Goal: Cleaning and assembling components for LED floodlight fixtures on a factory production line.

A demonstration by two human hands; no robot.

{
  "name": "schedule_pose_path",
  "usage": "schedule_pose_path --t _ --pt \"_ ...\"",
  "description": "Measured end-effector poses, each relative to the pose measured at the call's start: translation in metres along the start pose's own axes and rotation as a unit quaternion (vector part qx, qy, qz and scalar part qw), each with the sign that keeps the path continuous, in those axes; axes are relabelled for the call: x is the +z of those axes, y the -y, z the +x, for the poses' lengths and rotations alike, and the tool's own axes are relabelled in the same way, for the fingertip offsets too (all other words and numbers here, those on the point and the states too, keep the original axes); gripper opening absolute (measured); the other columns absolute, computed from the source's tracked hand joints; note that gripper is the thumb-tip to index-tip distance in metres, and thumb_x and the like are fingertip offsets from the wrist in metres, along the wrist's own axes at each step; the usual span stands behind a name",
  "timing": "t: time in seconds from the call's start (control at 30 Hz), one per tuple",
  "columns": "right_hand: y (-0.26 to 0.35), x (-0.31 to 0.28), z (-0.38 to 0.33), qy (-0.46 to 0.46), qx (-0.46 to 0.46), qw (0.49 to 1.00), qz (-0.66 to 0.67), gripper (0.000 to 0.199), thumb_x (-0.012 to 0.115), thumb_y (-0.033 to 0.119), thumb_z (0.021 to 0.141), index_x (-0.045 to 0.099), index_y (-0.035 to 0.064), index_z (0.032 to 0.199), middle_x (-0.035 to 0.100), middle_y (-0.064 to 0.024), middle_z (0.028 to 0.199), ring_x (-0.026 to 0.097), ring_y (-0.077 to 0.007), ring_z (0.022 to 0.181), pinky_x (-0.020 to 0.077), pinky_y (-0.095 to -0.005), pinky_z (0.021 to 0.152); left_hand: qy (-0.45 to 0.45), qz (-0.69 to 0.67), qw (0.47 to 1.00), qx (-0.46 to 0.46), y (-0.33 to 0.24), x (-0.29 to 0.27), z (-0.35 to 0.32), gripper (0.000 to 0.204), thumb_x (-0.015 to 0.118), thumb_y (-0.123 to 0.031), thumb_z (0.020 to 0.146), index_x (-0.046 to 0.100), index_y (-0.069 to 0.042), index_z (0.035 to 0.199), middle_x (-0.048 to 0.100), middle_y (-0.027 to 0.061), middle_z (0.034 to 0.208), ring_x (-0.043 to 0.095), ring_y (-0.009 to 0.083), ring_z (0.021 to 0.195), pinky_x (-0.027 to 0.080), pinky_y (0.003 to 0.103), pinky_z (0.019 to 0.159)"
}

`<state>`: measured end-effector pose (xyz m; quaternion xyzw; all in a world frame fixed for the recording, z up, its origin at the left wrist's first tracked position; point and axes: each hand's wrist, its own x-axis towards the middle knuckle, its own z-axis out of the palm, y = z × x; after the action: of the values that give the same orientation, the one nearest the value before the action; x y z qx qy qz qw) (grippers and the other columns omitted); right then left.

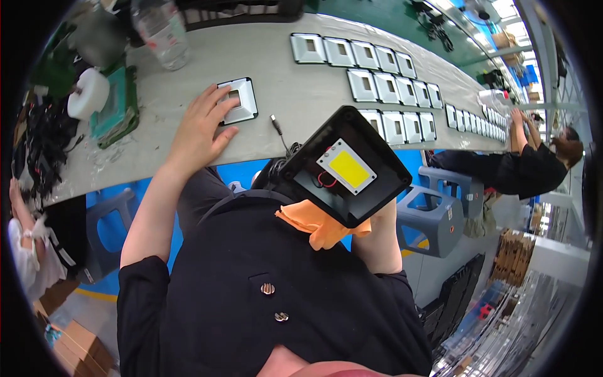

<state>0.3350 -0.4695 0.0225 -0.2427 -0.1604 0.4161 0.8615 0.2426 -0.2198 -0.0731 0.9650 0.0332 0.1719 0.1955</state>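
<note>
My left hand (200,125) lies over the table with its fingers stretched and its thumb apart. Its fingertips rest on the left side of a silver-white reflector frame (247,102) with a black border and a square opening. An orange glove (323,234) covers my right hand, which holds a black floodlight housing (383,169) from below, tilted with its open face up. Inside the housing sits a white plate with a yellow LED panel (350,169) and a red wire. A black cable with a plug (276,124) lies on the table beside the housing.
Rows of similar reflector frames (362,85) lie along the table (276,56) to the right. A plastic bottle (163,38), a green tray (119,119), a white round container (88,94) and black cables (44,138) are at left. Grey stools (433,220) and another person (521,166) are at right.
</note>
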Motion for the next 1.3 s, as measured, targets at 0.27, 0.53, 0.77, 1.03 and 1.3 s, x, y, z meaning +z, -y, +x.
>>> schedule_pose_path --t 0.27,0.53,0.77,1.03,1.3 --pt "-0.036 0.018 0.026 -0.037 0.109 0.992 -0.050 0.042 0.059 0.017 0.090 0.050 -0.0027 0.126 0.060 -0.0178 0.115 0.064 -0.0265 0.101 0.0572 -0.0379 0.083 -0.125 -0.463 0.871 0.103 -0.095 -0.072 -0.011 0.117 0.091 -0.025 0.056 0.018 -0.001 0.144 0.028 0.0213 0.145 0.033 0.0350 0.134 0.030 0.040 0.109" --pt "-0.027 0.012 0.017 -0.089 0.040 0.956 -0.278 0.047 0.052 0.011 0.087 0.041 -0.0002 0.132 0.051 -0.0120 0.118 0.053 -0.0191 0.111 0.0435 -0.0315 0.096 -0.202 -0.370 0.905 0.052 -0.096 -0.068 -0.019 0.107 0.085 -0.007 0.063 0.015 0.003 0.143 0.037 0.0202 0.137 0.044 0.0272 0.125 0.039 0.033 0.102" --pt "-0.004 0.071 0.010 0.080 -0.323 0.653 -0.681 0.021 0.073 -0.003 0.074 0.065 0.0002 0.093 0.065 -0.0131 0.093 0.063 -0.0208 0.075 0.0503 -0.0280 0.066 -0.183 -0.341 0.916 0.108 -0.100 -0.072 -0.013 0.094 0.083 -0.001 0.061 0.027 -0.001 0.136 0.045 0.0233 0.131 0.050 0.0322 0.121 0.044 0.042 0.098" --pt "-0.009 0.059 0.029 0.083 -0.335 0.537 -0.770 0.026 0.069 -0.014 0.069 0.061 0.0022 0.088 0.064 -0.0081 0.082 0.061 -0.0162 0.070 0.0468 -0.0245 0.061 -0.175 -0.285 0.933 0.134 -0.105 -0.073 -0.009 0.089 0.083 -0.001 0.059 0.032 0.000 0.133 0.051 0.0254 0.125 0.055 0.0382 0.115 0.046 0.044 0.096" --pt "0.006 0.056 0.014 0.019 -0.283 0.702 -0.653 0.025 0.067 -0.006 0.077 0.060 0.0011 0.100 0.062 -0.0081 0.090 0.058 -0.0120 0.069 0.0476 -0.0244 0.062 -0.124 -0.377 0.913 0.096 -0.112 -0.071 -0.014 0.092 0.083 -0.001 0.060 0.028 0.001 0.135 0.046 0.0220 0.130 0.051 0.0306 0.121 0.044 0.038 0.098"
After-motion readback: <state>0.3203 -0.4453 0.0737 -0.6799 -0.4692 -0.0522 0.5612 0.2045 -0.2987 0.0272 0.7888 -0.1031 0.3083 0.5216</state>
